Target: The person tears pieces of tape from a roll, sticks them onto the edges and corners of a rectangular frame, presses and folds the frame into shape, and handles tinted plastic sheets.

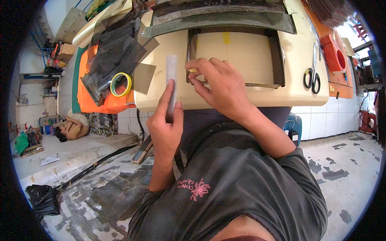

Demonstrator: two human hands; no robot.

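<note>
My left hand (165, 126) is closed around the lower part of a narrow grey strip (171, 66), which points away from me over the table. To its right, my right hand (223, 86) has its thumb and forefinger curled toward each other, with a small bit of yellow tape (193, 70) at the fingertips. Those fingers are by the near left corner of a dark rectangular frame (277, 60), lying on the cream-covered table (161, 94). A yellow tape roll (121, 84) rests left of my left hand.
Dark translucent sheets (114, 52) pile up at the left, partly over orange material (90, 96). Black-handled scissors (313, 76) lie at the right, near a red tape dispenser (333, 56). Long dark strips (221, 24) span the far side. A person (74, 125) lies on the floor, far left.
</note>
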